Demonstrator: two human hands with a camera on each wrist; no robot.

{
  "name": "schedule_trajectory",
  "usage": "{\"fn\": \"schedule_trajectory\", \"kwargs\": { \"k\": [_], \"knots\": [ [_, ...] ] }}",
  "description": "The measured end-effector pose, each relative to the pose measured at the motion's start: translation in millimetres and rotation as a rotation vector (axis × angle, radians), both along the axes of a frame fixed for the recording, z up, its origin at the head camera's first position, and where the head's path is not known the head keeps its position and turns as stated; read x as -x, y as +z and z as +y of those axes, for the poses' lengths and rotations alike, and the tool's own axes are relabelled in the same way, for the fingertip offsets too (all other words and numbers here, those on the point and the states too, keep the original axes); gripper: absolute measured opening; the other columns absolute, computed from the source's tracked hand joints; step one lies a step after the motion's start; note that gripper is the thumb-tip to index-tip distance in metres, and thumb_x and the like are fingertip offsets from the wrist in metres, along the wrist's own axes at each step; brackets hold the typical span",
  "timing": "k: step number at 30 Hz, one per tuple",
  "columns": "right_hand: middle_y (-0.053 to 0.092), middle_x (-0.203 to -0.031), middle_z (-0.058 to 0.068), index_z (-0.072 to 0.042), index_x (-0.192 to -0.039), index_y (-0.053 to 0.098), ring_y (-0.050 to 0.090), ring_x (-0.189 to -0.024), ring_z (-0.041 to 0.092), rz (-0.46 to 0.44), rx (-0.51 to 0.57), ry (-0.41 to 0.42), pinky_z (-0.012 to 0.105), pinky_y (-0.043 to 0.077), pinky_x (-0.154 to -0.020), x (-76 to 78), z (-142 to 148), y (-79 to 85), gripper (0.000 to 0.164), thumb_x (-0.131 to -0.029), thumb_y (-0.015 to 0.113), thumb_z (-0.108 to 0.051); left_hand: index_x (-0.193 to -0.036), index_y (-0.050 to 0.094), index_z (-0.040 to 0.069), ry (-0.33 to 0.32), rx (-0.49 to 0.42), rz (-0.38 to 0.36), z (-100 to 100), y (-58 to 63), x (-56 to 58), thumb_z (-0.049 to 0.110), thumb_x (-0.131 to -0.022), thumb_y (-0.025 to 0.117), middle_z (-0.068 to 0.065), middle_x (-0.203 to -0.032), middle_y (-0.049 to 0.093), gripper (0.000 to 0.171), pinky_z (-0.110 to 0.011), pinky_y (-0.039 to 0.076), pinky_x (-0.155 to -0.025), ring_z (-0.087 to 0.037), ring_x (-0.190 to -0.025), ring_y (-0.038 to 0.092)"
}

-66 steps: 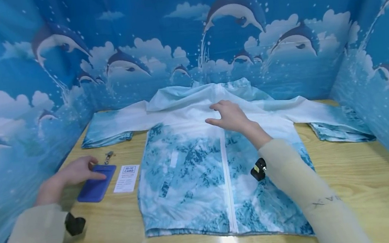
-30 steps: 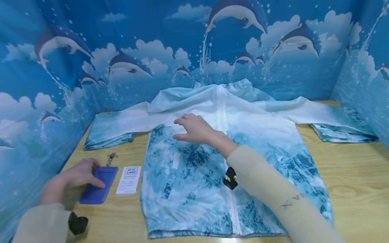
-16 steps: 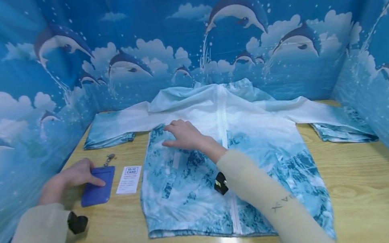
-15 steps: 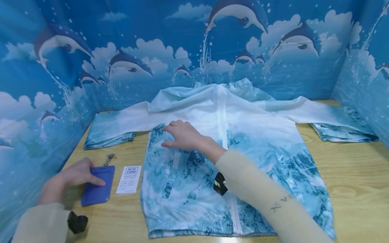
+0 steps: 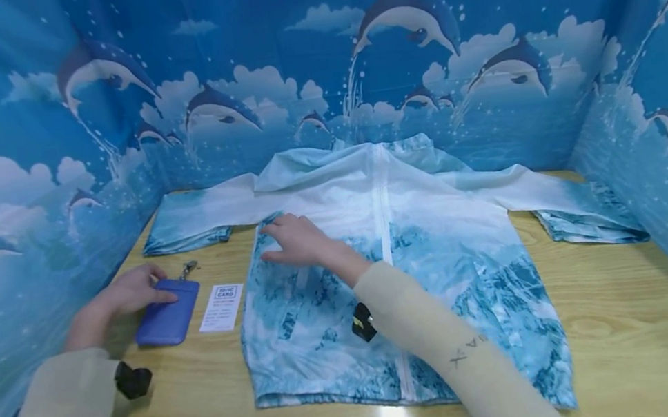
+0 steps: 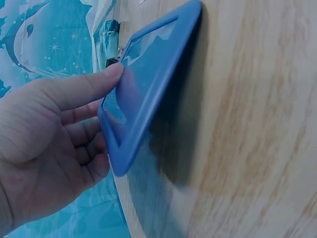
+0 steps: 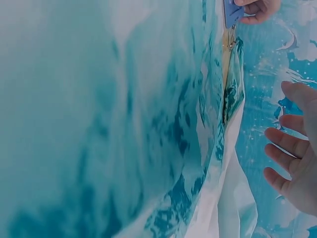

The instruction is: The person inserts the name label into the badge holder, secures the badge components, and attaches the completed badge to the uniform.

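A blue card holder with a clear window and a metal clip is at the left of the table. My left hand pinches its edge between thumb and fingers; in the left wrist view the holder is tilted, with its shadow on the wood. Just to its right lies a white card printed "ID/IC CARD". My right hand hovers above the left part of a zipped blue-and-white jacket, its fingers spread and holding nothing, as the right wrist view also shows.
The jacket's folded sleeves reach out to both sides of the wooden table. Curtains printed with dolphins enclose the table at the back and sides.
My right hand has moved left across the jacket from near the zip, toward the card. My left hand has shifted its grip on the card holder, whose near edge now appears slightly higher.
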State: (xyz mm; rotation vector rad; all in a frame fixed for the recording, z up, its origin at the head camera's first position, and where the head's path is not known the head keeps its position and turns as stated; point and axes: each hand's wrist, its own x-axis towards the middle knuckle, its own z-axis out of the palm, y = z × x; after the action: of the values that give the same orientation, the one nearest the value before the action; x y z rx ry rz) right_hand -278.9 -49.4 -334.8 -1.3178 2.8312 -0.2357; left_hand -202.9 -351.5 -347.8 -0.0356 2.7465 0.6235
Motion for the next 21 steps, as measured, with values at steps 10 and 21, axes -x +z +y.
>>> {"fn": "schedule_trajectory", "kwargs": {
  "k": [10,21],
  "knots": [
    [0.052,-0.13,0.004,-0.014,-0.136,0.047,0.049,-0.116,0.018,0.021,-0.017,0.006,0.034,0.04,-0.094,-4.2,-8,-1.5,0.052,-0.094,0.05,-0.044,-0.116,0.047,-0.015,-0.041,-0.062,0.079,-2,3.7,2.4,0.021,-0.094,0.053,-0.031,-0.107,0.051,0.042,-0.046,0.044,-0.073,-0.041,-0.095,0.051],
    [0.049,-0.133,0.003,-0.014,-0.137,0.045,0.047,-0.119,0.018,-0.022,0.014,-0.027,0.034,0.039,-0.096,-8.6,-17,-0.2,0.053,-0.094,0.048,-0.046,-0.124,0.038,-0.013,-0.036,-0.205,0.134,12,25.0,11.5,0.027,-0.098,0.046,-0.04,-0.124,0.039,0.048,-0.056,0.04,-0.085,-0.053,-0.114,0.038]
  ]
}}
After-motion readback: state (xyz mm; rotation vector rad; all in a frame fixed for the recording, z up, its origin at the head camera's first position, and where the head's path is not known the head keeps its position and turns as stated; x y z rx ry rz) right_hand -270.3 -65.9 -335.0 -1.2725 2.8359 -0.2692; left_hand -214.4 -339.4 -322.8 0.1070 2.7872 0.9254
